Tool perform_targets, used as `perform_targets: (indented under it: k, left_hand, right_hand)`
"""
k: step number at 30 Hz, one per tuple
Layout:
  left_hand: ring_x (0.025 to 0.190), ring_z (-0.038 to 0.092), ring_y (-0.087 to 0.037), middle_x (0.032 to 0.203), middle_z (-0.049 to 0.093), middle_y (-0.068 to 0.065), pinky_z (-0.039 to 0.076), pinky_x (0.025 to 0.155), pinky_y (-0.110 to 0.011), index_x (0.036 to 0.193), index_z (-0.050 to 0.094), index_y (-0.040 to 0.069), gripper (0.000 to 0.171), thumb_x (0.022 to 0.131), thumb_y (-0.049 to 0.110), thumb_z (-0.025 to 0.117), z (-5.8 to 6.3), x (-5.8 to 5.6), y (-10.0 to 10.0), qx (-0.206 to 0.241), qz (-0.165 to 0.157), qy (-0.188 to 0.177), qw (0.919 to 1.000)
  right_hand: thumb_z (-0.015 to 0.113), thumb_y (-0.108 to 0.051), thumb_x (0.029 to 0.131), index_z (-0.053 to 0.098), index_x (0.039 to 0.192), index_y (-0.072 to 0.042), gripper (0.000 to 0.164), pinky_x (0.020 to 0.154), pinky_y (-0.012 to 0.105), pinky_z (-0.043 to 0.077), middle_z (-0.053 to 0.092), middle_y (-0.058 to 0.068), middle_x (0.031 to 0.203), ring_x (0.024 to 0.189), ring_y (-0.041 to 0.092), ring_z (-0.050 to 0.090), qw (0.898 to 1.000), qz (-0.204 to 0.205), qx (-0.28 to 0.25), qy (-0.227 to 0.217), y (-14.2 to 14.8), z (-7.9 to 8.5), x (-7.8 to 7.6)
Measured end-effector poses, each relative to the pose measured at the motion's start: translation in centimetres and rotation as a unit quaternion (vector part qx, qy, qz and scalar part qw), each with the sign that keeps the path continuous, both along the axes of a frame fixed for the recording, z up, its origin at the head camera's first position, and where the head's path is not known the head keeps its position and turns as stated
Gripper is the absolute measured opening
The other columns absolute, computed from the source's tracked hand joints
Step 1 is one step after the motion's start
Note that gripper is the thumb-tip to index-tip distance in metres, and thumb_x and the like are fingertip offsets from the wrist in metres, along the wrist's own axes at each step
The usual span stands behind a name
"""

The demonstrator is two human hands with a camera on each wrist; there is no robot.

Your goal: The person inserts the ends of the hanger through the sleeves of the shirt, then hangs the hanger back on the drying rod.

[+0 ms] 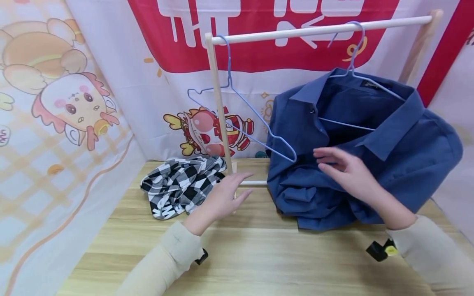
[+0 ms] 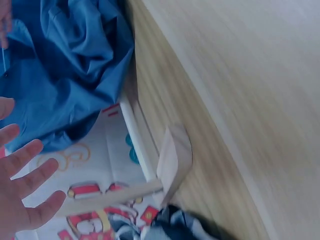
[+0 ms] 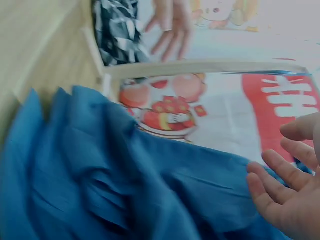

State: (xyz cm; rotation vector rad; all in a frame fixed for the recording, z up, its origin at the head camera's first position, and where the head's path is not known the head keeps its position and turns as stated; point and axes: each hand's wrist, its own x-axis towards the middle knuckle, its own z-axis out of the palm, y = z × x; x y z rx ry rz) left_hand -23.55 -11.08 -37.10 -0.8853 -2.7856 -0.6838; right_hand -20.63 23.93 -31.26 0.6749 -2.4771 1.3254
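Observation:
A dark blue collared shirt (image 1: 400, 164) hangs from a light blue hanger (image 1: 357, 49) at the right of the rack, its lower part bunched on the table. My right hand (image 1: 346, 170) is in front of the shirt with fingers loosely extended, holding nothing. Near the rack's left post, my left hand (image 1: 224, 195) is held with its fingers spread and nothing in them; the left wrist view also shows these spread fingers (image 2: 35, 175). Beside that hand lies a crumpled black-and-white checked garment (image 1: 181, 181). A bare light blue hanger (image 1: 255, 111) hangs at the rack's left end.
The rack has a white top rail (image 1: 318, 31), a wooden left post (image 1: 218, 102) and a low white crossbar (image 1: 253, 183). It stands on a wood-grain table (image 1: 259, 259). Printed cloth (image 1: 155, 102) covers the walls behind and on the left.

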Motion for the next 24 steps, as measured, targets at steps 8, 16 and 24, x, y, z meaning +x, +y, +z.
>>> perform_targets:
  k: [8,16,24]
  left_hand:
    - [0.136,0.049,-0.033,0.149,0.054,-0.011,0.041,0.109,-0.054,0.15,0.051,0.016,0.052,0.102,0.028,0.065,0.7,0.3,-3.7,0.017,0.042,0.014,0.9989]
    - [0.137,0.048,-0.037,0.151,0.05,-0.016,0.038,0.111,-0.056,0.152,0.048,0.012,0.055,0.101,0.026,0.065,1.1,-0.1,-8.4,0.057,0.091,-0.02,0.994]
    - [0.127,0.054,-0.044,0.145,0.053,-0.022,0.043,0.103,-0.06,0.147,0.051,0.007,0.054,0.1,0.025,0.067,0.4,-1.9,-13.6,0.101,0.177,-0.044,0.9779]
  right_hand:
    - [0.06,-0.011,0.104,0.058,0.139,0.002,0.037,0.092,0.024,0.051,0.063,0.021,0.134,0.118,0.036,0.063,0.993,0.074,0.027,-0.093,-3.3,-3.7,-1.6]
    - [0.063,-0.008,0.102,0.06,0.138,0.0,0.037,0.093,0.04,0.055,0.064,0.018,0.133,0.115,0.034,0.065,0.986,0.126,0.024,-0.109,-8.3,-5.4,-2.5]
    - [0.06,-0.008,0.103,0.051,0.146,0.001,0.044,0.096,0.043,0.054,0.057,0.023,0.141,0.124,0.041,0.059,0.972,0.172,-0.005,-0.161,-13.6,-6.8,-4.0]
